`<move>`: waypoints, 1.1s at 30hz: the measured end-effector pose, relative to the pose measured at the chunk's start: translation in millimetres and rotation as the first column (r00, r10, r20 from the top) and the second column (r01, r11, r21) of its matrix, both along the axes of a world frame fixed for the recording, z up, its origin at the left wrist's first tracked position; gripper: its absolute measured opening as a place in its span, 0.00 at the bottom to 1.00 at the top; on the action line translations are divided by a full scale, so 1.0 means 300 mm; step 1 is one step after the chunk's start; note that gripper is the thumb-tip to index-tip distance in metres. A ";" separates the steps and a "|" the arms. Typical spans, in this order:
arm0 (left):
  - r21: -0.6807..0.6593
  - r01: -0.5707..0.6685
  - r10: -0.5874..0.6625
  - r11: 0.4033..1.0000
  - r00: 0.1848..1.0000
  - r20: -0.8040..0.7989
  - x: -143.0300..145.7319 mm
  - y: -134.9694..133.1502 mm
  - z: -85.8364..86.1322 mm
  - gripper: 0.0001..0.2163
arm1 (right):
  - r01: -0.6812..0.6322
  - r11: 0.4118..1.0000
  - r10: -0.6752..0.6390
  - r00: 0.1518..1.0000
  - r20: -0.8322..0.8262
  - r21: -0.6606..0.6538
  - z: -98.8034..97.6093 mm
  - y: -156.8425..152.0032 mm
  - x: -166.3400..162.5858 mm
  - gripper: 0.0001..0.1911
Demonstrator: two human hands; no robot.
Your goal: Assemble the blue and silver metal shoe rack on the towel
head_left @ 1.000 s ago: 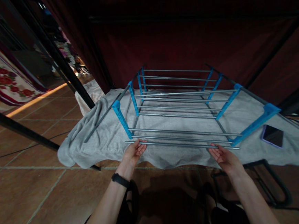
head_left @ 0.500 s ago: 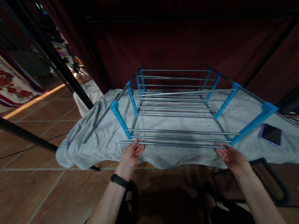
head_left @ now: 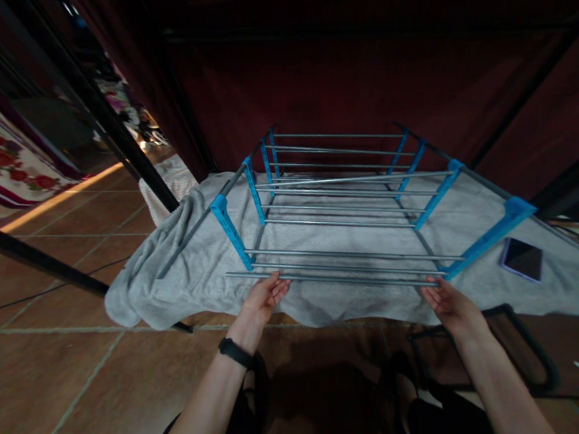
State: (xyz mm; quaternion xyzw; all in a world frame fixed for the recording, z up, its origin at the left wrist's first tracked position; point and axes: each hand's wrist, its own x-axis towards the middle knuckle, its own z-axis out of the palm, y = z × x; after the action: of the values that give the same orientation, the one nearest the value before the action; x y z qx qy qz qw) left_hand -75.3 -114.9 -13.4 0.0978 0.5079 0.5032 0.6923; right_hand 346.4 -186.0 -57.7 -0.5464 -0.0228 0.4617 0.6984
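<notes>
A thin grey metal rod (head_left: 354, 280) lies across the front of a partly assembled rack, held near both ends. My left hand (head_left: 265, 296) pinches it a little inward from its left end, which sticks out past the fingers. Around its right end the fingers of my right hand (head_left: 446, 301) are closed, close to the lower corner of a blue plastic bracket (head_left: 492, 238). Several metal rods span the rack between blue brackets on the left and right sides. Another blue bracket (head_left: 231, 233) stands just beyond my left hand. Dark tubes run along both sides through the brackets.
A grey blanket (head_left: 199, 287) covers the surface under the rack. To the right lies a phone (head_left: 522, 259). Black metal posts (head_left: 37, 263) stand at the left, and a dark red curtain (head_left: 309, 88) hangs behind. A black-framed item (head_left: 523, 346) is at lower right.
The rod has shifted slightly left. My left hand has moved a little to the right along it, while my right hand stays at about the same place.
</notes>
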 end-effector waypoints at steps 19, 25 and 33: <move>0.015 0.118 -0.118 0.993 0.993 0.012 0.054 -0.024 -0.016 0.02 | -0.142 0.989 0.141 0.990 -0.020 -0.036 0.047 0.013 -0.100 0.08; 0.013 0.107 -0.107 0.994 0.994 0.001 0.057 -0.031 -0.005 0.02 | -0.130 0.991 0.130 0.991 -0.006 -0.031 0.049 0.012 -0.103 0.10; 0.030 0.104 -0.103 0.994 0.995 -0.016 0.056 -0.026 -0.008 0.06 | -0.163 0.986 0.164 0.986 0.025 -0.045 0.036 0.009 -0.087 0.10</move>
State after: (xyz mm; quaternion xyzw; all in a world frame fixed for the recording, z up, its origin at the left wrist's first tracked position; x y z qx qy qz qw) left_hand -58.5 -122.7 -15.9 0.1380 0.4994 0.4737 0.7122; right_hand 320.3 -183.3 -47.0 -0.5638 -0.0677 0.5101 0.6460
